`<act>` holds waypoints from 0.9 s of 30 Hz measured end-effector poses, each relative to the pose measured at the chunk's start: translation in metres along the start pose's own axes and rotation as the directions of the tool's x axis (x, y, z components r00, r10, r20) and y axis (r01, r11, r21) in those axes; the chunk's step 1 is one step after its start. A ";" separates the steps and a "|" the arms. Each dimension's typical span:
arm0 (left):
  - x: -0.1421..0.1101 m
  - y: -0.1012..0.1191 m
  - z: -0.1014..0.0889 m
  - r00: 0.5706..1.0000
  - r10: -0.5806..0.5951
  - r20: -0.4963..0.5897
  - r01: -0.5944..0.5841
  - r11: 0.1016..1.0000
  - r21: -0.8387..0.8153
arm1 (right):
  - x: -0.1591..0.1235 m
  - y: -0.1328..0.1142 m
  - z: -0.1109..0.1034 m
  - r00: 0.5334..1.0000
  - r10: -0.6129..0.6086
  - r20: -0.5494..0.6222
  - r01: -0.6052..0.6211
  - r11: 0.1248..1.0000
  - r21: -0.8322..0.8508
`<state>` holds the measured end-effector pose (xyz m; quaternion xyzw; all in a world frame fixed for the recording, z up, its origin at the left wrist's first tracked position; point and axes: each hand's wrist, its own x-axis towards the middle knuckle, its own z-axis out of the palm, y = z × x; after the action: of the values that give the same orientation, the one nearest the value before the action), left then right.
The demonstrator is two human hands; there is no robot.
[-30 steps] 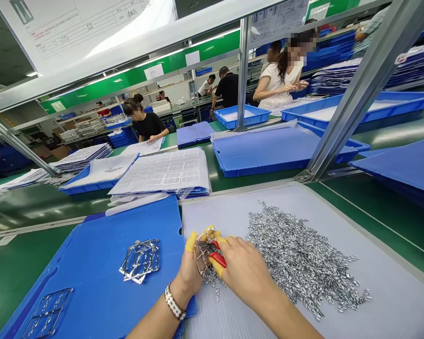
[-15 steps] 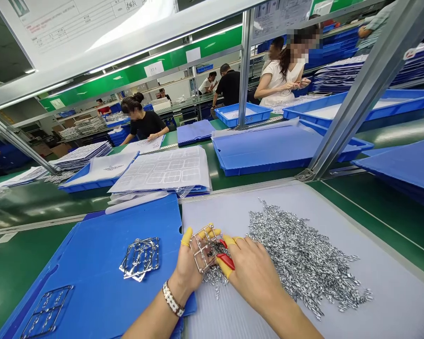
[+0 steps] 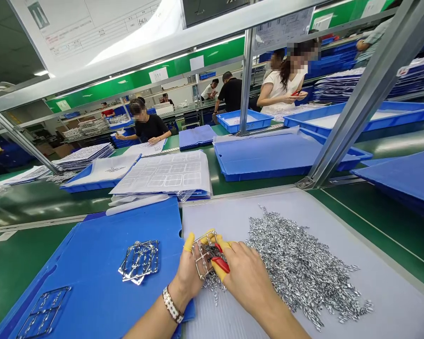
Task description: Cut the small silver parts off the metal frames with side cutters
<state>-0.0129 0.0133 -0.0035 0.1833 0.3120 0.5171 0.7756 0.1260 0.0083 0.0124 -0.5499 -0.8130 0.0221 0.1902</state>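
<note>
My left hand (image 3: 187, 275), in a yellow finger cot, grips a stamped metal frame (image 3: 202, 254) with silver pieces still hanging from it. My right hand (image 3: 247, 278) holds red-handled cutters (image 3: 221, 264) against that frame, and their jaws are hidden among the metal. Just beyond my right hand lies a large heap of small silver metal pieces (image 3: 300, 268) on a grey corrugated plastic sheet (image 3: 385, 287). Left of my hands, a stack of stripped metal frames (image 3: 139, 261) rests on a blue corrugated board (image 3: 92, 249), with another frame (image 3: 44, 306) nearer its corner.
Beyond the sheet runs a green workbench (image 3: 374, 212) carrying blue trays (image 3: 279, 160) and a paper stack (image 3: 166, 174). An aluminium upright (image 3: 356, 94) rises at right. Co-workers (image 3: 282, 80) sit at benches farther back.
My hands have drawn closer together, bringing the cutters further into the metal frame. The view has shifted slightly.
</note>
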 end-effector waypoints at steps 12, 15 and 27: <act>0.002 -0.002 -0.003 1.000 -0.002 0.021 0.002 1.000 -0.014 | 0.002 -0.001 0.002 0.999 -0.034 -0.024 0.034 0.999 0.009; 0.001 -0.002 -0.005 1.000 -0.007 0.004 0.007 1.000 0.000 | 0.003 -0.001 0.001 1.000 -0.029 -0.002 0.029 1.000 0.009; 0.000 0.000 -0.001 1.000 -0.022 0.019 0.021 0.999 0.032 | 0.002 0.001 0.004 0.998 -0.045 -0.032 0.042 0.996 -0.078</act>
<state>-0.0136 0.0131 -0.0046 0.1973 0.3148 0.5019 0.7811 0.1247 0.0108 0.0088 -0.5394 -0.8217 -0.0230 0.1829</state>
